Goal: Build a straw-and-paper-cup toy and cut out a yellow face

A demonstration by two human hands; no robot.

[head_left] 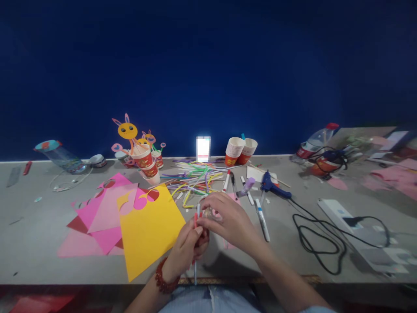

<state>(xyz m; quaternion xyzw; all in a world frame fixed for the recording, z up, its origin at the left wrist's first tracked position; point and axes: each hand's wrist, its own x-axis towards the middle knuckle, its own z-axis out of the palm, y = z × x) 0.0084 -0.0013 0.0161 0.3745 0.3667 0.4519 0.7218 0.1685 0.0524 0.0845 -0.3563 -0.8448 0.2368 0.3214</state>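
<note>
Close to the table's front edge, my left hand [187,244] is closed around a red pipe cleaner [196,220] and a pale one. The pale pipe cleaner [195,274] runs down below my fist toward my lap. My right hand [230,219] pinches at the top of these stems, its fingertips touching them just above my left thumb. Fingers hide how the stems are joined. Beyond my hands lies a loose pile of coloured pipe cleaners [192,176]. Pink paper [232,244] lies partly under my right hand.
Left are a yellow sheet [150,237], pink sheets [110,206] and cups with paper animal faces [127,130]. Stacked paper cups [233,152] and a lit phone [203,149] stand behind. Right lie markers [262,219], a blue glue gun [273,187], its looped cord and a power strip [355,234].
</note>
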